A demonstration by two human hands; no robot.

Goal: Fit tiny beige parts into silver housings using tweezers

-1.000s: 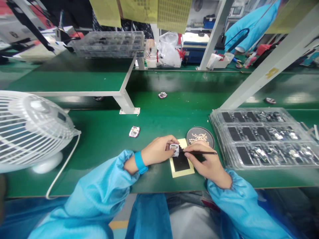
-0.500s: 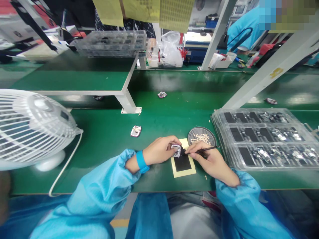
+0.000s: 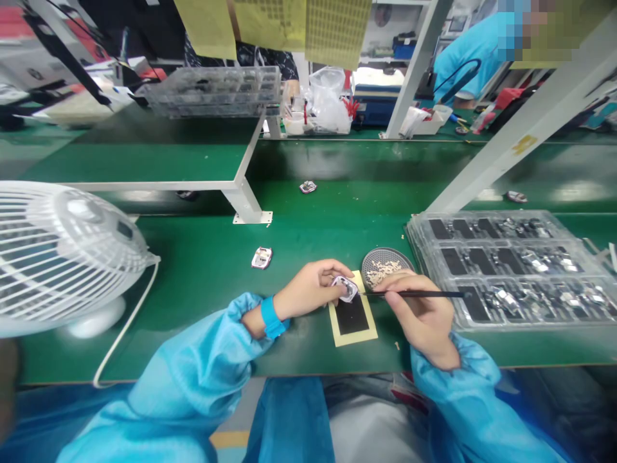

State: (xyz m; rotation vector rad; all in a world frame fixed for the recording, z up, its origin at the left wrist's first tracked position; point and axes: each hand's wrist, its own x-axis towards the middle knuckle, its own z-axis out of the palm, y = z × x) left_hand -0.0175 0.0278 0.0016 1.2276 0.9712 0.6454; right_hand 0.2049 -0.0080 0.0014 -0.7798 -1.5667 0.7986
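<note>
White plastic-looking frame around a grey and dark inside: a small housing [image 3: 345, 289], squarish with rounded corners, tilted, with its open face toward the camera and finer details too small to make out. Held just above the upper part of a black pad with a pale yellow border [image 3: 354, 337], low over the green counter [image 3: 299, 235]. Grasped at its left edge between the thumb and fingers of the left hand [image 3: 319, 287], with a bright blue band [image 3: 273, 318] around that wrist. In the right hand [image 3: 424, 312], a slim dark tool [image 3: 429, 294], pinched between thumb and fingers, lying nearly level, tip pointing left and just beside the housing; whether touching it, impossible to tell. Blue, gathered sleeves [image 3: 187, 363] on both arms. Just beyond the right hand, a round grey dish [image 3: 370, 262] with many tiny pale pieces [image 3: 384, 270] in it. To the right, stacked clear trays [image 3: 424, 276], with black rectangles and silvery parts in their compartments. Left of the pad and well apart from the hands, a similar white part [image 3: 261, 257] with a dark edge; farther back, another such part [image 3: 308, 186]. At far left, a white fan [image 3: 81, 225] with its pale cord on the counter.
</note>
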